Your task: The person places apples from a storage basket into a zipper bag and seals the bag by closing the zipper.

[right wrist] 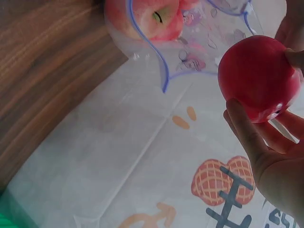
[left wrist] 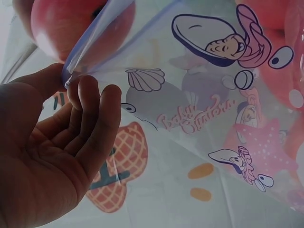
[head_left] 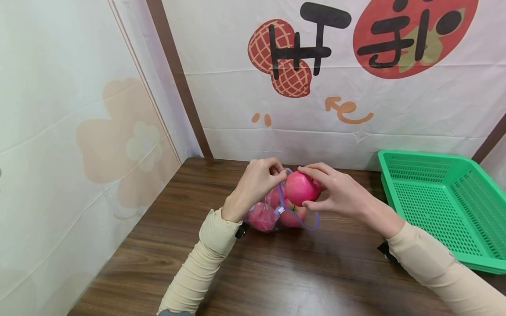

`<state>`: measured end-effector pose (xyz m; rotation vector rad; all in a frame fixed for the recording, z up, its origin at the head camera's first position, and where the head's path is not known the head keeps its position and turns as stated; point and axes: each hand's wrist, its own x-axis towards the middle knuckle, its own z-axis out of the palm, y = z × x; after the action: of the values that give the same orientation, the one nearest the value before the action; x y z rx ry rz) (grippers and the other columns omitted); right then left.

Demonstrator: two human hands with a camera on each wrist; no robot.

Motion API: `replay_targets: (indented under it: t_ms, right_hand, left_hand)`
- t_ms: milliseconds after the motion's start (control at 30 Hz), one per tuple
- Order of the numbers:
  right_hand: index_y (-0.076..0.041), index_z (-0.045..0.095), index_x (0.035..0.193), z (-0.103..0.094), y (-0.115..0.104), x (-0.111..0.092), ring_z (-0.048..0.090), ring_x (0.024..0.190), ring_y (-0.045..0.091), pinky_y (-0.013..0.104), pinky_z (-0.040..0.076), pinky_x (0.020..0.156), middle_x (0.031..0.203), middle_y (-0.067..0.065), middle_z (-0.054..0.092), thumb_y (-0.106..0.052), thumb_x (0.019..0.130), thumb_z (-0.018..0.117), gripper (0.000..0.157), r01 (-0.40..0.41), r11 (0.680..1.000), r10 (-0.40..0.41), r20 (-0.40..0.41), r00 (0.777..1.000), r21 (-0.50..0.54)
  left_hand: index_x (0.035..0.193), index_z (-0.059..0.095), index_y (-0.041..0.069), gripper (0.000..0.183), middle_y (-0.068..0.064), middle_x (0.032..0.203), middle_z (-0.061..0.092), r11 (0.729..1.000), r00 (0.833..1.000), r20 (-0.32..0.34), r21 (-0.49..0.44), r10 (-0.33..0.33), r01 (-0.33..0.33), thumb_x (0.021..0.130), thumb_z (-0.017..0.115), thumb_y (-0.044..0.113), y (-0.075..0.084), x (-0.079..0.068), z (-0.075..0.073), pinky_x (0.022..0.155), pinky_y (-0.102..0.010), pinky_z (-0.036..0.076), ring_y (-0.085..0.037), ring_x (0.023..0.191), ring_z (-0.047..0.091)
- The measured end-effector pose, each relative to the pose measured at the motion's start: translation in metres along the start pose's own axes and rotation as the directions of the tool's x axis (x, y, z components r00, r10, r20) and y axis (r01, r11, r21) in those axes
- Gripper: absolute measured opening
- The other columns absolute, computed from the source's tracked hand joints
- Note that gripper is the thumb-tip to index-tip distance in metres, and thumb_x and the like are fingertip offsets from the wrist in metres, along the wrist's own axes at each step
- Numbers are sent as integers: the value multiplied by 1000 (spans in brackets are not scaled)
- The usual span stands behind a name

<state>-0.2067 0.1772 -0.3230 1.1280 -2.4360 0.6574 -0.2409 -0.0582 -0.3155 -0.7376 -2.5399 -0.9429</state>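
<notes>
A clear zip bag with a purple edge and printed cartoon shells lies on the table, with several red apples inside. My left hand pinches the bag's rim between thumb and fingers, as the left wrist view shows. My right hand holds a red apple with thumb and fingers around its sides, at the bag's open mouth. In the right wrist view the mouth gapes, and a paler apple with its stem end showing sits just within it.
A green plastic basket with mesh walls stands at the right of the brown wooden table. Behind the table hangs a white printed cloth. Another pale cloth with flower prints runs along the left side.
</notes>
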Motion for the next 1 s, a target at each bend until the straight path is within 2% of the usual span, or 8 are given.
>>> replay_targets:
  t_ms: [200, 300, 467, 567, 633, 733, 900, 1000]
  right_hand:
    - [-9, 54, 140, 13, 0, -1, 63, 108, 18, 32, 59, 80, 134, 5, 54, -33, 75, 85, 76, -33, 999, 33, 16, 999, -1]
    - [-10, 52, 140, 20, 0, 0, 60, 110, 18, 32, 58, 82, 133, 4, 51, -33, 76, 84, 75, -50, 998, 49, 12, 999, 30]
    - [-10, 52, 133, 32, 0, 1, 57, 115, 16, 29, 58, 84, 128, 4, 48, -28, 82, 81, 62, -40, 981, 33, 40, 999, 188]
    - [-10, 53, 130, 35, 1, 0, 60, 112, 15, 28, 57, 86, 126, 4, 53, -22, 84, 79, 54, 6, 970, -18, 48, 999, 242]
    - [-11, 56, 127, 36, 2, -1, 63, 107, 11, 26, 56, 85, 122, 2, 57, -17, 84, 78, 48, 49, 975, -58, 35, 998, 215]
    - [-10, 60, 122, 38, 3, -2, 61, 90, 6, 23, 53, 74, 118, 1, 61, -12, 83, 78, 42, 127, 982, -130, 15, 991, 139]
    - [-9, 65, 118, 49, -2, -3, 60, 95, 11, 28, 54, 79, 116, 2, 62, -12, 78, 82, 43, 247, 969, -247, -5, 969, 4]
    - [-13, 68, 116, 58, -8, -5, 59, 89, 10, 26, 54, 75, 111, 0, 60, -17, 78, 83, 41, 271, 960, -272, -12, 962, -65]
  left_hand:
    - [79, 71, 11, 9, 4, 66, 62, 1000, 1000, 2, 2, 10, -10, 86, 66, 15, 0, 0, 0, 54, -19, 40, -7, 58, 51]
    - [79, 71, 11, 9, 3, 66, 63, 1000, 1000, 3, 5, 13, -13, 86, 66, 15, 1, 1, 0, 54, -19, 41, -7, 59, 52]
    - [79, 71, 10, 10, 3, 66, 64, 1000, 1000, 2, 3, 22, -22, 86, 65, 14, 1, 1, 0, 54, -19, 41, -7, 58, 52]
    - [79, 71, 11, 10, 3, 65, 62, 1000, 1000, -6, -2, 24, -24, 86, 64, 14, 1, 1, 0, 53, -18, 41, -6, 57, 49]
    - [78, 70, 12, 10, 4, 65, 62, 1000, 1000, -14, -10, 24, -24, 85, 64, 14, 1, 1, -1, 53, -19, 40, -6, 56, 49]
    - [78, 70, 12, 9, 4, 65, 62, 1000, 1000, -16, -24, 20, -20, 85, 65, 15, 0, 1, -1, 53, -18, 41, -5, 56, 49]
    - [80, 71, 10, 9, 3, 67, 63, 999, 1000, 9, -50, 10, -10, 86, 66, 16, 0, 0, 2, 52, -18, 41, -6, 57, 50]
    - [81, 71, 10, 10, 3, 67, 64, 998, 1000, 20, -58, 9, -7, 87, 67, 16, 0, -1, 4, 52, -18, 42, -6, 57, 51]
